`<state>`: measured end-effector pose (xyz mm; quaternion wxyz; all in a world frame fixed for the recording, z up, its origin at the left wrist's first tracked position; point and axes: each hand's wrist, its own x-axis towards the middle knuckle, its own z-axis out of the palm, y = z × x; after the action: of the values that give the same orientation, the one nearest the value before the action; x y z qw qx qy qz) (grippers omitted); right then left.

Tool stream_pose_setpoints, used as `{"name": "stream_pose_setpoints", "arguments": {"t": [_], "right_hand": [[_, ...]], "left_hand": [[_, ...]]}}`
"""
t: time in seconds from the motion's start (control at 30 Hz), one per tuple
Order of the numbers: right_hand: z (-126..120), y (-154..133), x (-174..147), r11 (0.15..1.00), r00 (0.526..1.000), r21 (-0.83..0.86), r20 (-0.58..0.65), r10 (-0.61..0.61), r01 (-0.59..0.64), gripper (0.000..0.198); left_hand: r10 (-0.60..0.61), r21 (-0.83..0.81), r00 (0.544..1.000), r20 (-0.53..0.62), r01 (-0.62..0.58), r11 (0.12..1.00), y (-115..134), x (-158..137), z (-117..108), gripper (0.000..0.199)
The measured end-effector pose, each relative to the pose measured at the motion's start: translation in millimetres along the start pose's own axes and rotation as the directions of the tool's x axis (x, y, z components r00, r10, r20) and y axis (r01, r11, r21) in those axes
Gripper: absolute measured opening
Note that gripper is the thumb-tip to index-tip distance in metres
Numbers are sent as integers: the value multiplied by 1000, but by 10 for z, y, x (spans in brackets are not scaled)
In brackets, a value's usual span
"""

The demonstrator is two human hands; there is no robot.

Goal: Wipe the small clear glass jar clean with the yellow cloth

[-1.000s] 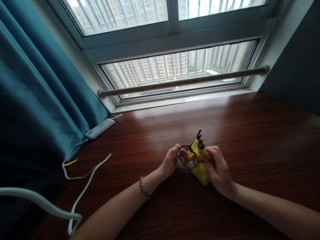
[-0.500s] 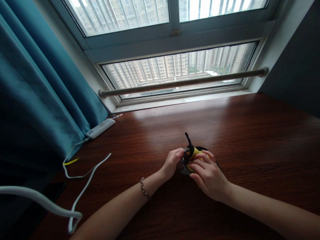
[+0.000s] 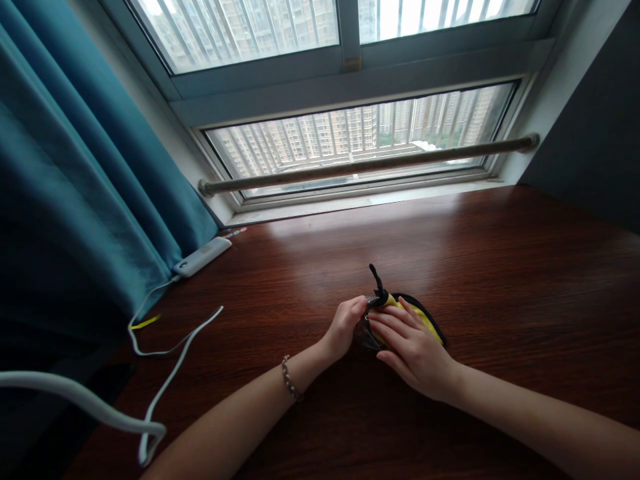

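Note:
A small yellow pouch-like item with black edging (image 3: 431, 325) lies on the wooden table in front of me. A black strap end (image 3: 375, 277) sticks up from its top, and a clear plastic part (image 3: 367, 335) shows at its left side. My left hand (image 3: 345, 327) is closed, pinching the left edge of this item near the clear part. Across its yellow face lies my right hand (image 3: 415, 350), fingers stretched out flat and thumb apart below. Much of the item is hidden beneath those fingers, so its exact kind is unclear.
A white power-bank-like device (image 3: 204, 257) with a white cable (image 3: 175, 380) lies at the table's left, beside a teal curtain (image 3: 95, 153). A yellow strip (image 3: 146, 322) is near the cable. Along the back runs a window with a metal rail (image 3: 370, 165).
My right hand has shifted slightly left over the item, its fingers flattening. More of the yellow face and black edging now shows on the right. The left hand stays nearly still.

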<state>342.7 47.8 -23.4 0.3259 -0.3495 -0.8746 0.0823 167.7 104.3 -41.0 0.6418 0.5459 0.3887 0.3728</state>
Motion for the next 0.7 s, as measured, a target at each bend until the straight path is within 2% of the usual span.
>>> {"name": "stream_pose_setpoints", "arguments": {"t": [0.07, 0.17, 0.33, 0.43, 0.53, 0.63, 0.7], "right_hand": [[-18, -16, 7, 999, 999, 47, -43, 0, 2, 33], [-53, -4, 29, 987, 999, 155, -33, -37, 41, 21], [-69, 37, 62, 968, 998, 244, -49, -50, 60, 18], [-36, 27, 57, 963, 992, 270, -126, 23, 12, 18], [12, 29, 44, 962, 965, 270, -242, 105, -37, 19], [52, 77, 36, 946, 911, 291, -336, 239, -141, 16], [65, 119, 29, 905, 860, 358, -362, 361, -229, 15]], "left_hand": [[8, -7, 1000, -11, -8, 1000, 6, -3, 6, 46], [17, -23, 999, -41, -18, 1000, 12, -9, 11, 42], [-11, -95, 996, -88, 2, 995, 22, -17, 39, 46], [-28, -166, 993, -113, 9, 986, 46, -8, 67, 52], [-38, -233, 988, -149, 3, 972, 79, 6, 82, 54], [-41, -322, 984, -172, -16, 947, 109, 12, 77, 55], [-17, -405, 984, -177, -57, 912, 124, 9, 71, 53]]}}
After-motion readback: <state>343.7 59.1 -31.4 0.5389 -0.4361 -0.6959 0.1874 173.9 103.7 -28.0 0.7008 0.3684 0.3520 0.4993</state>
